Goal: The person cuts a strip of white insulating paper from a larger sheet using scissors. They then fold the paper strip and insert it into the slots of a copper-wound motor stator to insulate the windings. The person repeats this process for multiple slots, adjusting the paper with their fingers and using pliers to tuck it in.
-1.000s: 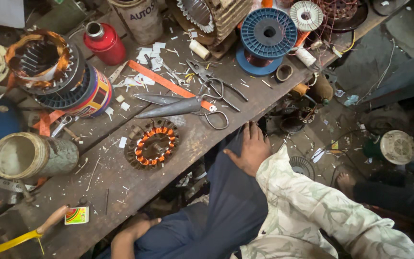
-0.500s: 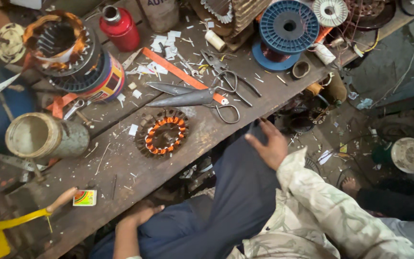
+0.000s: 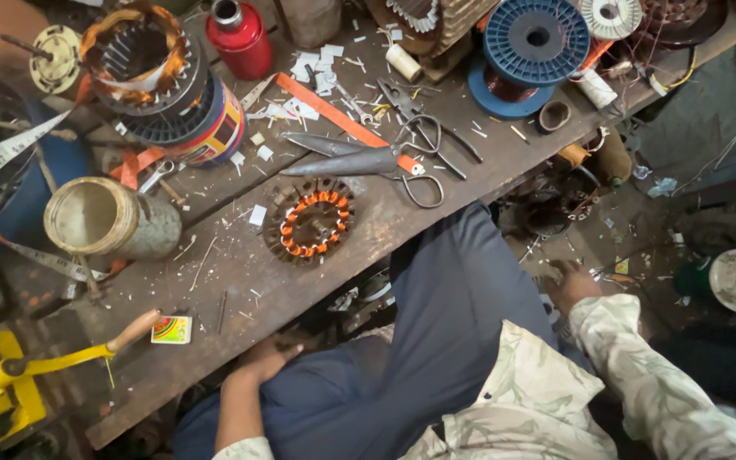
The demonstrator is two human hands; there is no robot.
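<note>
The left hand rests on the thigh just below the worktop's near edge, fingers loosely curled, holding nothing. The right hand reaches down past the worktop's right end toward floor clutter; its grip cannot be told. The small copper-wound stator lies flat near the near edge, within easy reach.

Orange-wound stator, red bottle, blue spool, yellow handle.

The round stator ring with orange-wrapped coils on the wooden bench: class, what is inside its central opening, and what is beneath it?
Inside the round stator ring with orange-wrapped coils, only dark wooden bench shows. The bench beneath its body is covered.
</note>
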